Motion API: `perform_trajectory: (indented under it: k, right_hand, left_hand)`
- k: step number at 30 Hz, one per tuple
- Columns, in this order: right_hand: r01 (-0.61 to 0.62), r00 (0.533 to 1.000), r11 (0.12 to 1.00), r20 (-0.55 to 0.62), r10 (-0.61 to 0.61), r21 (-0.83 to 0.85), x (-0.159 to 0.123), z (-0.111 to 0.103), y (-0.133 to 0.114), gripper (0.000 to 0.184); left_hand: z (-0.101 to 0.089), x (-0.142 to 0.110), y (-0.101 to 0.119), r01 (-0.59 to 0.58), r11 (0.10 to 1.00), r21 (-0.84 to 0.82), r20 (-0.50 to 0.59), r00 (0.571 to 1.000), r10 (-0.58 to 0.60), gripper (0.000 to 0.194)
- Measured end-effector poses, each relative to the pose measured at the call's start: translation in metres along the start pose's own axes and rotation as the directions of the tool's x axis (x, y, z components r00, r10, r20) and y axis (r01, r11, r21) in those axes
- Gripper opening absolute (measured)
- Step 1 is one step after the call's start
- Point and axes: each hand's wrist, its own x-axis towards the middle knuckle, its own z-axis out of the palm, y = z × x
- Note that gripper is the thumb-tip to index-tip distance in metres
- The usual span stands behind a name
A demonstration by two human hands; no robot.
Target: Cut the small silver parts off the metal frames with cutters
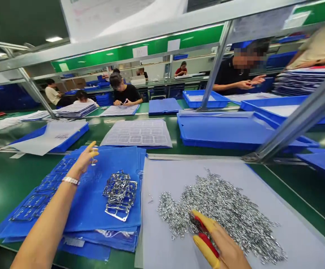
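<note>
My right hand [218,243], with yellow coverings on its fingers, is closed round red-handled cutting pliers [207,239]. The pliers' dark jaws point into a heap of small shiny metal-looking parts [218,201] on a white sheet [165,168]. Over the blue sheets at the left reaches my left hand [85,158], its yellow-covered fingers bent together. A thin silvery bit shows below those fingers, too blurred to name. Beside it, chrome-coloured openwork frames [120,194] are piled on the stacked blue sheets [95,213]. More frames [36,198] lie in rows along the stack's left side, partly hidden by my forearm.
Behind the work area are a clear moulded tray [138,132], a large blue tray [224,130] and a blue tray with a white sheet [64,136]. A slanted metal post [299,116] stands at the right. Several people sit at benches beyond.
</note>
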Motion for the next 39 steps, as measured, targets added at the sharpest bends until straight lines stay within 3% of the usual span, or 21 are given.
perform_trajectory:
  k: [1, 2, 3, 4, 5, 6, 8, 10, 12, 15, 18, 20, 28, 39]
  right_hand:
    - [-0.042, 0.999, 0.999, -0.019, 0.043, 0.015, 0.001, -0.002, -0.002, 0.040]
    - [-0.074, 0.997, 0.997, -0.032, 0.075, 0.034, 0.002, -0.002, -0.005, 0.039]
    - [-0.095, 0.994, 0.994, -0.040, 0.097, 0.056, 0.003, -0.002, -0.007, 0.038]
    - [-0.106, 0.993, 0.991, -0.042, 0.110, 0.075, 0.005, 0.000, -0.010, 0.037]
    - [-0.109, 0.993, 0.990, -0.043, 0.113, 0.090, 0.007, 0.001, -0.012, 0.037]
    - [-0.105, 0.993, 0.990, -0.043, 0.110, 0.099, 0.008, 0.003, -0.014, 0.037]
    - [-0.093, 0.994, 0.991, -0.043, 0.098, 0.100, 0.011, 0.004, -0.018, 0.037]
    - [-0.093, 0.994, 0.992, -0.050, 0.097, 0.084, 0.012, 0.004, -0.019, 0.038]
    - [-0.083, 0.994, 0.995, -0.064, 0.086, 0.055, 0.010, 0.001, -0.018, 0.039]
    - [-0.030, 0.993, 0.999, -0.120, 0.025, -0.040, 0.006, -0.002, -0.017, 0.039]
    - [0.020, 0.988, 0.985, -0.145, -0.045, -0.170, 0.006, -0.001, -0.022, 0.038]
    - [0.022, 0.992, 0.971, -0.114, -0.051, -0.238, 0.012, 0.002, -0.030, 0.035]
    - [-0.030, 0.998, 0.919, 0.036, 0.048, -0.392, 0.045, 0.010, -0.058, 0.030]
    - [-0.047, 0.988, 0.916, 0.115, 0.100, -0.398, 0.051, 0.006, -0.064, 0.027]
  left_hand:
    - [-0.003, -0.009, 0.006, -0.022, 0.983, -0.180, 0.027, 0.999, 0.027, 0.064]
    - [-0.005, -0.020, 0.015, -0.020, 0.878, -0.479, 0.061, 0.997, 0.055, 0.063]
    - [-0.004, -0.034, 0.025, 0.013, 0.687, -0.727, 0.096, 0.992, 0.082, 0.063]
    - [0.000, -0.050, 0.037, 0.070, 0.486, -0.871, 0.140, 0.984, 0.110, 0.061]
    - [0.006, -0.066, 0.051, 0.125, 0.332, -0.935, 0.177, 0.975, 0.131, 0.059]
    - [0.015, -0.082, 0.065, 0.178, 0.232, -0.956, 0.216, 0.964, 0.153, 0.061]
    - [0.042, -0.110, 0.095, 0.290, 0.124, -0.949, 0.310, 0.929, 0.202, 0.073]
    - [0.074, -0.131, 0.119, 0.417, 0.057, -0.907, 0.417, 0.872, 0.255, 0.072]
    - [0.108, -0.145, 0.135, 0.537, 0.020, -0.843, 0.520, 0.807, 0.281, 0.065]
    - [0.154, -0.157, 0.142, 0.650, 0.002, -0.760, 0.625, 0.731, 0.274, 0.054]
    - [0.188, -0.163, 0.137, 0.708, -0.016, -0.706, 0.687, 0.690, 0.227, 0.052]
    - [0.202, -0.166, 0.132, 0.715, -0.019, -0.699, 0.700, 0.690, 0.183, 0.054]
    - [0.216, -0.173, 0.126, 0.664, -0.018, -0.747, 0.652, 0.739, 0.171, 0.055]
    - [0.220, -0.174, 0.120, 0.636, 0.020, -0.771, 0.629, 0.758, 0.173, 0.050]
